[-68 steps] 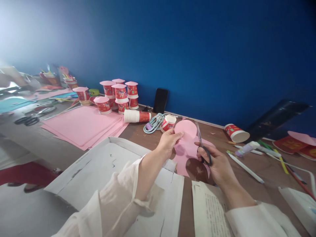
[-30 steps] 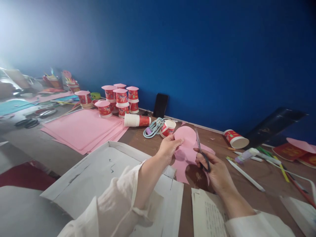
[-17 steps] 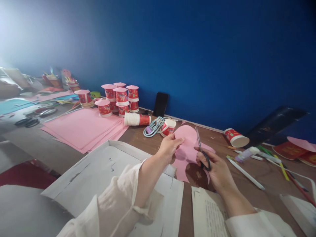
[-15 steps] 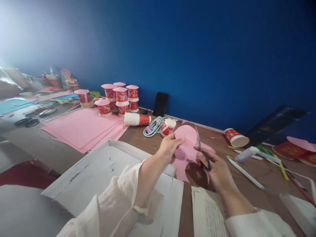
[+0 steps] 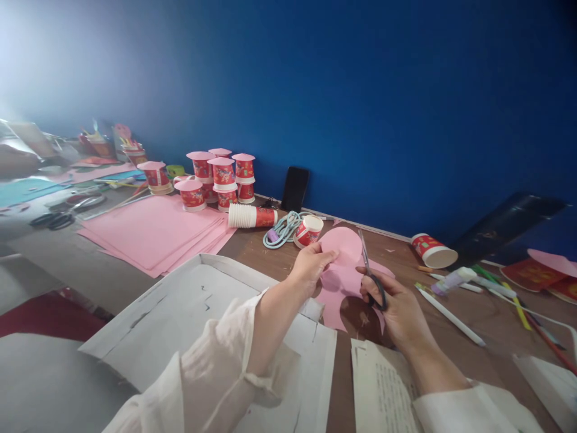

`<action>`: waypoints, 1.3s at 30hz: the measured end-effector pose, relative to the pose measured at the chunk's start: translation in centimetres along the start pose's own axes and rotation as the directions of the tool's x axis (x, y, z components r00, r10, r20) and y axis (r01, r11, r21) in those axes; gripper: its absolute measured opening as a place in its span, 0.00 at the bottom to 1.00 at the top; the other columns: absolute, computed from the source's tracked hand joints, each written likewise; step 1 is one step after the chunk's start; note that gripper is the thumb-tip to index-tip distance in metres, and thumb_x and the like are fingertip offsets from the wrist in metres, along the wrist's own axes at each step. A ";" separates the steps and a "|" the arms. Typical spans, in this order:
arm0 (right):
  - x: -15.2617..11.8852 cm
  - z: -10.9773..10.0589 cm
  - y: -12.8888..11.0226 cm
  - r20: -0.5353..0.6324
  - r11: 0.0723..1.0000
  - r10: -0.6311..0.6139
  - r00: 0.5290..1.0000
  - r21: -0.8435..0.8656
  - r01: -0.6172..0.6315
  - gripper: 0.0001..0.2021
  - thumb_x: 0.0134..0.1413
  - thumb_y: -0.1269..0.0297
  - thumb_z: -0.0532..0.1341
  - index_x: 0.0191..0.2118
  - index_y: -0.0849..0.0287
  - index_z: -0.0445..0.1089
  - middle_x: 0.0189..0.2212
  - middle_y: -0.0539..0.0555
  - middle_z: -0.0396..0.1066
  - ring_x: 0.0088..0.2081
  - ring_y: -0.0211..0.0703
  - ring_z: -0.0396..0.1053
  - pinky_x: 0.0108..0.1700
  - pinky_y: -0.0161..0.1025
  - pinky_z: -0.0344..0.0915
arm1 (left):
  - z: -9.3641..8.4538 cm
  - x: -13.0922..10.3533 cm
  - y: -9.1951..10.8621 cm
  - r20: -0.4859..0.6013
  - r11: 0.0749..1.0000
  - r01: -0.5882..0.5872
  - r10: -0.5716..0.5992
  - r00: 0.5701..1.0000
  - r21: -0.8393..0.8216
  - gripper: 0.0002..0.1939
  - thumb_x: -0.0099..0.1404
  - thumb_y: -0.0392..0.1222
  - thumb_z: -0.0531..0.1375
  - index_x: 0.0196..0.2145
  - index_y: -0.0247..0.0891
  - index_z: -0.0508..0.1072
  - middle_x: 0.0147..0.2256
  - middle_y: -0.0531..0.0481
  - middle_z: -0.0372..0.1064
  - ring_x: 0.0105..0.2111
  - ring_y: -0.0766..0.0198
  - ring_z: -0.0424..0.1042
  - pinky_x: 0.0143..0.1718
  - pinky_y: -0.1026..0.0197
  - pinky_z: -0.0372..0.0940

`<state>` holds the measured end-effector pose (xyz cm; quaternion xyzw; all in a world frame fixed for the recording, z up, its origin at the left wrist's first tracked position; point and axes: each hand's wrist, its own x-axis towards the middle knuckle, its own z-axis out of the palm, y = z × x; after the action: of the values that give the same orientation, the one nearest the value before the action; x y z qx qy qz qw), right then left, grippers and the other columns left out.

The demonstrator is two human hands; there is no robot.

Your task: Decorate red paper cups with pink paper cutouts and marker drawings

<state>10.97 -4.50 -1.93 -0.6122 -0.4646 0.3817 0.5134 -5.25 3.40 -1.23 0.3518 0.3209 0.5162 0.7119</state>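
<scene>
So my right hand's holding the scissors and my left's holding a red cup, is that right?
Not quite: in the head view, your left hand holds a pink paper circle, not a red cup. Your right hand does hold the scissors.

left hand point(image 5: 310, 266) pinches pink circle point(image 5: 346, 243) | right hand point(image 5: 399, 304) grips scissors point(image 5: 366, 261) | red cups point(image 5: 223, 174) stacked

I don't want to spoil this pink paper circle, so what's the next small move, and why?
Probably rotate the pink paper circle slightly with the left hand, because that hand pinches its lower-left side while the right hand holds the scissors beside its right edge.
</scene>
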 end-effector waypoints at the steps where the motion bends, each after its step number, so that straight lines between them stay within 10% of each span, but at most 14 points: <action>1: 0.0 0.0 -0.1 0.003 1.000 0.000 1.000 -0.002 0.000 0.26 0.47 0.47 0.69 0.48 0.59 0.76 0.23 0.48 0.67 0.26 0.38 0.62 0.29 0.36 0.58 | 0.0 0.0 0.0 -0.001 1.000 0.004 -0.004 1.000 0.002 0.17 0.45 0.45 0.71 0.29 0.35 0.72 0.21 0.56 0.63 0.19 0.75 0.57 0.23 0.68 0.51; 39: 0.2 -0.3 0.5 -0.004 1.000 -0.008 1.000 0.020 0.008 0.25 0.46 0.49 0.70 0.49 0.56 0.76 0.23 0.49 0.69 0.26 0.37 0.63 0.27 0.35 0.60 | -0.1 0.0 -0.1 -0.019 0.999 -0.008 0.009 1.000 0.053 0.17 0.48 0.44 0.69 0.34 0.34 0.75 0.24 0.53 0.67 0.22 0.70 0.63 0.25 0.65 0.59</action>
<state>11.37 -4.38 -2.34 -0.6059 -0.4622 0.3832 0.5219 -5.33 3.42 -1.36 0.3667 0.3400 0.5138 0.6971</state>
